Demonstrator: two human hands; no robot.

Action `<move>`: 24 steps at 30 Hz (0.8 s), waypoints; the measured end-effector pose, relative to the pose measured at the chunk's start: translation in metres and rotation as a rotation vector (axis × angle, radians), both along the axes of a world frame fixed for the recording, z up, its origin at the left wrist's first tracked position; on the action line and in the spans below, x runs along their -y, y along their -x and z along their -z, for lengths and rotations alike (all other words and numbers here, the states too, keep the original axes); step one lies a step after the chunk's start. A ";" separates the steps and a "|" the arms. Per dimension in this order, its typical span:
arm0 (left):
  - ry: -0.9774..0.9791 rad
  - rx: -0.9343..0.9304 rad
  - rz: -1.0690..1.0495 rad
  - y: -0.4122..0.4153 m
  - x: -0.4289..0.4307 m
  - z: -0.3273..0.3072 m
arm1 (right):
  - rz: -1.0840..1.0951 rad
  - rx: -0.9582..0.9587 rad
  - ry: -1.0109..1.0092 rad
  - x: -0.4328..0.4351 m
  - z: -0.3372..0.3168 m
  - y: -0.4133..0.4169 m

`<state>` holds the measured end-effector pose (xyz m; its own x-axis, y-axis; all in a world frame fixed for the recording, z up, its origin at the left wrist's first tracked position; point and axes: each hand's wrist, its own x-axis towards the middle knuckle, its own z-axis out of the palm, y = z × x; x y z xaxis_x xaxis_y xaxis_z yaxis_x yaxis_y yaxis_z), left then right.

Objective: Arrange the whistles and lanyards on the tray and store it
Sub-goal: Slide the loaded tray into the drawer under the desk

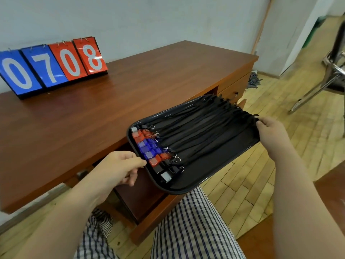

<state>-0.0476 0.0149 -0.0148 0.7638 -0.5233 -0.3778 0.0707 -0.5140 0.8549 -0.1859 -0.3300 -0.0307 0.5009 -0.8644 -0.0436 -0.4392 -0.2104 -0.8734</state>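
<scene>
Black tray, whistles and lanyards arranged, is clamped at its ends by left grip and right grip; storing seems in hand, needing a level slide into the drawer.

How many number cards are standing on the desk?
4, in a row at the far left of the desk: a blue 0, a blue 7, a red 0 and a red 8. The picture's edge cuts the blue 0, so more may be hidden.

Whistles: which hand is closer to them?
Left. The left hand grips the tray rim right beside the whistles; the right hand holds the opposite end, past the lanyards.
</scene>
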 end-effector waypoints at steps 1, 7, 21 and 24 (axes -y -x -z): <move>0.002 0.001 0.014 0.001 0.000 0.001 | -0.003 0.001 -0.001 0.000 0.000 0.001; 0.032 -0.006 0.068 0.006 0.001 0.004 | 0.000 0.011 -0.004 0.005 0.000 0.010; 0.012 -0.026 0.131 0.025 0.009 0.012 | 0.017 -0.031 0.051 0.016 0.013 0.036; -0.006 -0.032 0.136 0.025 0.007 0.017 | 0.012 -0.037 0.055 0.016 0.018 0.037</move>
<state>-0.0728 0.0075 -0.0317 0.6735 -0.6190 -0.4040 0.0269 -0.5257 0.8502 -0.2225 -0.3461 -0.0491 0.4897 -0.8717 -0.0144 -0.4740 -0.2523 -0.8436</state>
